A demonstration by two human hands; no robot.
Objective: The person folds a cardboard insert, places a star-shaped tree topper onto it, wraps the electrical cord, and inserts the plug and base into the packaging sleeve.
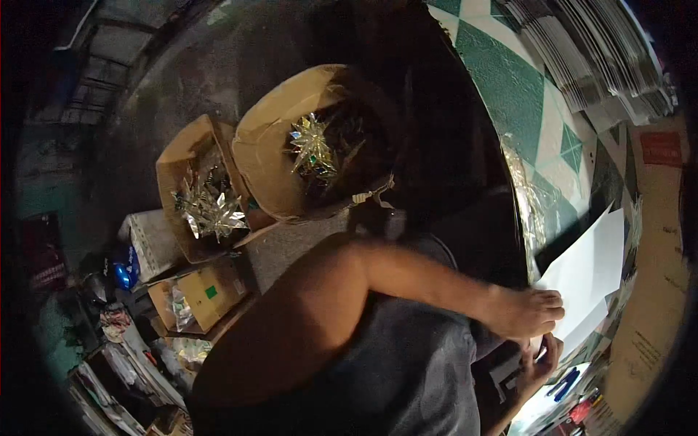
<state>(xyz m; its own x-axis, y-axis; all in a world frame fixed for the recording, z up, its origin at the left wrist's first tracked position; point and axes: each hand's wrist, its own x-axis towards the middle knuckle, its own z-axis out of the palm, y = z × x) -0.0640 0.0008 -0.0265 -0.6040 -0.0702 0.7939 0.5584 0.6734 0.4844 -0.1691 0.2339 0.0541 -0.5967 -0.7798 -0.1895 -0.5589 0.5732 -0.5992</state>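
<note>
small workshop, seemingly: cartons (pixel 265 138) of shiny star ornaments (pixel 311 143), stacked sheets (pixel 571 54)

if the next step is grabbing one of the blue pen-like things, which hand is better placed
Probably the right hand: it is nearer the blue pen-like things. The left hand is farther from them, by the white sheets, with the right hand roughly between.

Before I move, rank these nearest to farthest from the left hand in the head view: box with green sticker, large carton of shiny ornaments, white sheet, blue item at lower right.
1. White sheet: immediately image-right of the left hand.
2. Blue item: lower right.
3. Large carton: upper left.
4. Box with green sticker: far left.
</note>
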